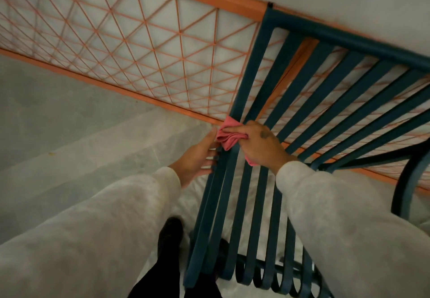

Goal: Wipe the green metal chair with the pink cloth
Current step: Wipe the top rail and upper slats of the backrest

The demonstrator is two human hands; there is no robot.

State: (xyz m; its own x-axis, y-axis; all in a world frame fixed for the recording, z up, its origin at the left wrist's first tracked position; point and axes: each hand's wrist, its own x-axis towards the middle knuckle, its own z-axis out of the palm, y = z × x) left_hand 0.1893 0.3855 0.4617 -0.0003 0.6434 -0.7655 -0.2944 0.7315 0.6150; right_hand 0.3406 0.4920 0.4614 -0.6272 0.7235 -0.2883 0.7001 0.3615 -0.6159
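Note:
The green metal chair fills the right half of the head view, its flat slats running from the seat front up into the backrest. My right hand grips the bunched pink cloth and presses it on the leftmost slats where seat meets back. My left hand rests against the chair's left side edge just below the cloth, fingers spread over the outer slat. Both arms wear pale fleece sleeves.
An orange wire-mesh railing with an orange frame runs diagonally behind the chair. Pale tiled floor lies to the left. The chair's dark armrest loop curves at the right. My dark-trousered legs stand by the seat front.

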